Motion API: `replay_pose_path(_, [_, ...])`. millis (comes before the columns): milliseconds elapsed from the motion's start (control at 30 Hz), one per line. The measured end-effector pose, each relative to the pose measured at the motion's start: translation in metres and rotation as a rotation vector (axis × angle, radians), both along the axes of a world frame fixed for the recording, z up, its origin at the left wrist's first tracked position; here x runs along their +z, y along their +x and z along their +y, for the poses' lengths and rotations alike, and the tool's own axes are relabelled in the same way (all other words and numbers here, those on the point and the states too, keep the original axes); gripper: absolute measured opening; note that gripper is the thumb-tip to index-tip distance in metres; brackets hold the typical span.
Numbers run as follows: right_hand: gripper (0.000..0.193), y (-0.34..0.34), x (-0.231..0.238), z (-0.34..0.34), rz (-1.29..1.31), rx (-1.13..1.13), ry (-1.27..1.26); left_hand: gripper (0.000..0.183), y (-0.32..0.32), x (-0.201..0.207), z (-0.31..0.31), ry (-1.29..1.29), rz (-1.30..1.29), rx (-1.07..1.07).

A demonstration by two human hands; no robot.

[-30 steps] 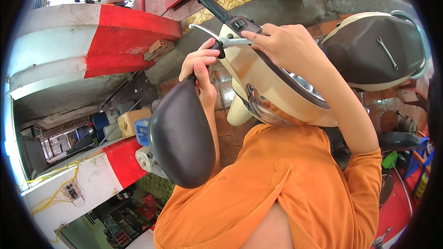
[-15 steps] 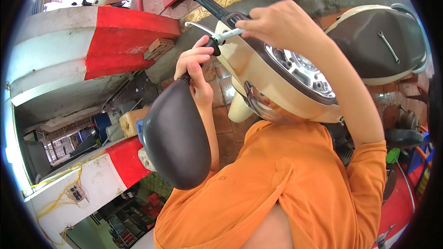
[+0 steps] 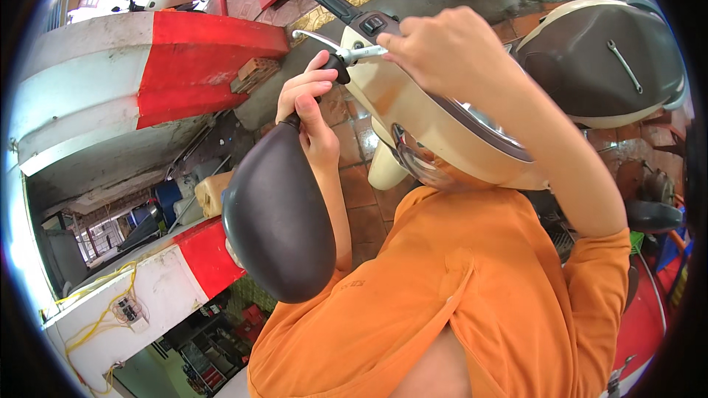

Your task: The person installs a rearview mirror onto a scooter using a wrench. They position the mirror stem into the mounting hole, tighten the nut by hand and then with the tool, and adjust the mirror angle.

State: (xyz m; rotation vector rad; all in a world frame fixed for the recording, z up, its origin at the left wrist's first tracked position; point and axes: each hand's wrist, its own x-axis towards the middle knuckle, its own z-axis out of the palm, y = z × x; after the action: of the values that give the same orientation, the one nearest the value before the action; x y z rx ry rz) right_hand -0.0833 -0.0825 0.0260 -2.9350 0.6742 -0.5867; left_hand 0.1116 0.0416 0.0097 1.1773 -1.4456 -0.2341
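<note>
My left hand has its fingers wrapped round the stem of a black rearview mirror, whose rounded back shows. The stem meets the scooter's left handlebar by the brake lever, at a black rubber cover. Pinched in my right hand is a silver wrench, its head at the mirror mount beside that cover. The cream scooter's front cover lies under my right forearm. A second wrench rests on the dark brown seat.
A black handlebar grip points away to the far left. A red and white wall runs along the left, with bricks beside it. Yellow cables hang at lower left. Tiled floor shows below the scooter.
My right hand has turned slightly and lowered a little, the wrench still at the mount. The left hand keeps its hold on the mirror stem. The whole view has shifted slightly.
</note>
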Motion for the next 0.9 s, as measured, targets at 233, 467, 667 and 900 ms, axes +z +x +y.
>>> replay_pose_path(233, [0.029,0.018,0.000,0.088,-0.022,-0.447,0.064,0.039,0.002,-0.003,-0.004,-0.029,0.170,-0.014])
replay_pose_path(467, [0.023,0.024,-0.010,0.095,-0.159,-0.532,0.127,0.039,0.005,-0.004,-0.004,-0.049,0.159,-0.041])
replay_pose_path(667, [0.024,0.020,-0.005,0.088,-0.158,-0.495,0.125,0.040,0.033,0.010,-0.010,-0.032,-0.075,-0.232])
replay_pose_path(900, [0.032,0.021,-0.007,0.091,-0.123,-0.501,0.042,0.023,0.037,0.020,-0.014,-0.197,0.290,-0.627])
